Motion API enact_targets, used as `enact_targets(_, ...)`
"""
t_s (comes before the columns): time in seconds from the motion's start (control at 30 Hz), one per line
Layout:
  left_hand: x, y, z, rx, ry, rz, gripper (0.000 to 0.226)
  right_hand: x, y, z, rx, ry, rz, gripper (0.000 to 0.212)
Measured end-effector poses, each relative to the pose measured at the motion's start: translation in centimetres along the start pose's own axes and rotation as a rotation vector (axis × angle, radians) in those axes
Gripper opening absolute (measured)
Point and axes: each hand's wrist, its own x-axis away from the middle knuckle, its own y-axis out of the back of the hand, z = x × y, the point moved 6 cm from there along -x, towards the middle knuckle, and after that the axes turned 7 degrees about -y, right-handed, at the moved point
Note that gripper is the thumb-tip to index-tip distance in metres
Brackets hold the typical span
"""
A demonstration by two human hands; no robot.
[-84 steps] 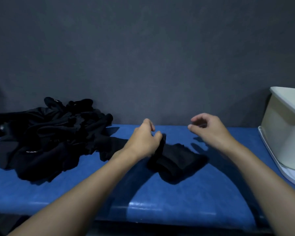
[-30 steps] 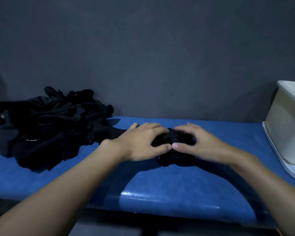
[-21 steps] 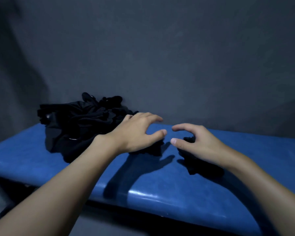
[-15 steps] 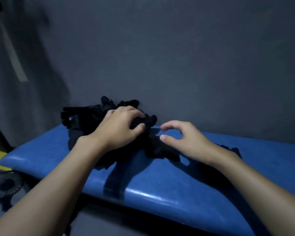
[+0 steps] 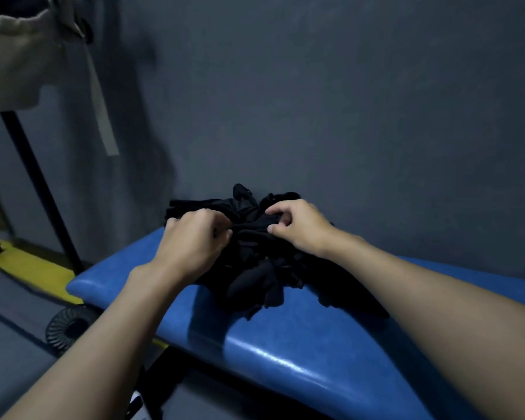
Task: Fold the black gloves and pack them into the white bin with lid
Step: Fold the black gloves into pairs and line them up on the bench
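Note:
A heap of black gloves (image 5: pixel 255 268) lies on the blue padded bench (image 5: pixel 285 353) against the grey wall. My left hand (image 5: pixel 191 241) is on the left side of the heap, its fingers curled round black fabric. My right hand (image 5: pixel 297 225) is on the heap's top right and pinches a strip of black fabric between thumb and fingers. The same strip seems to run between both hands. A folded black glove (image 5: pixel 346 295) lies partly under my right forearm. The white bin is out of view.
The bench ends at its rounded left corner (image 5: pixel 76 286). Beyond it on the floor are a small black fan (image 5: pixel 70 325) and a yellow strip (image 5: pixel 28 265). A beige cloth (image 5: pixel 28 53) hangs at the upper left beside a black pole (image 5: pixel 40 189).
The view has swung left, so the bin has left the frame. Both hands let go of the folded glove and moved left onto the heap, where they now grip fabric.

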Motion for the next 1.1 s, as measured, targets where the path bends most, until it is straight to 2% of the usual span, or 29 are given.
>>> enact_targets(0.13,-0.3,-0.2,0.9,0.028,0.032,0.012,0.017,-0.6,-0.6,0.4,0.064,-0.014,0.008,0.005)
enact_targets(0.27,-0.9,-0.2,0.6,0.066,0.037,-0.027,0.017,-0.9,-0.4,1.1,-0.023,0.000,-0.071,0.017)
enact_targets(0.4,-1.5,0.0,0.3,0.115,0.053,-0.098,0.027,-0.9,1.1,2.3,-0.214,0.026,-0.165,0.013)
enact_targets(0.53,-1.9,0.7,0.6,0.117,0.087,-0.199,0.013,-1.0,2.9,3.5,-0.345,0.069,-0.257,0.011)
enact_targets(0.63,-2.1,1.3,0.1,0.160,0.056,-0.260,0.007,-1.2,3.9,4.1,-0.406,0.098,-0.280,0.007)
enact_targets(0.9,-2.8,4.6,-1.9,0.343,0.011,-0.490,0.005,0.0,7.5,5.3,-0.591,0.167,-0.350,0.006)
enact_targets(1.1,-3.6,6.2,-5.9,0.435,-0.061,-0.532,0.007,2.2,11.3,4.9,-0.663,0.170,-0.363,0.014)
